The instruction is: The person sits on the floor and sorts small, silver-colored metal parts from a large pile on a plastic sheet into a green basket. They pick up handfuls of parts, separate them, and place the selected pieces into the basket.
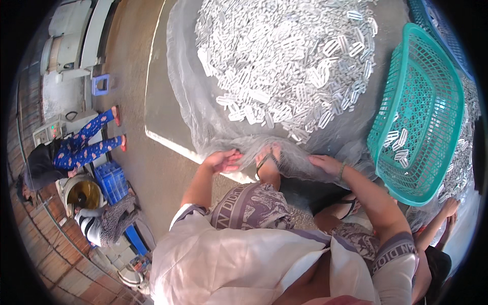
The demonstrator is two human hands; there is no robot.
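Observation:
A sheer whitish mesh net (180,76) lies spread under a big heap of small pale slotted pieces (284,56), like strap buckles. Its near edge is gathered into a loose fold in front of my feet. My left hand (223,161) has its fingers curled at the left part of this fold. At the fold's right part, my right hand (326,165) pinches the netting between thumb and fingers. The fold sags between the two hands, over my sandalled foot (269,155). A few larger slotted pieces lie along the heap's near and right edges.
A green plastic basket (376,147) on the right holds a few slotted pieces. Beyond it are a blue basket (447,40) and another person's hand (450,207) near more pieces. On the left are two people, machines, a blue crate (112,180) and a small stool (100,85).

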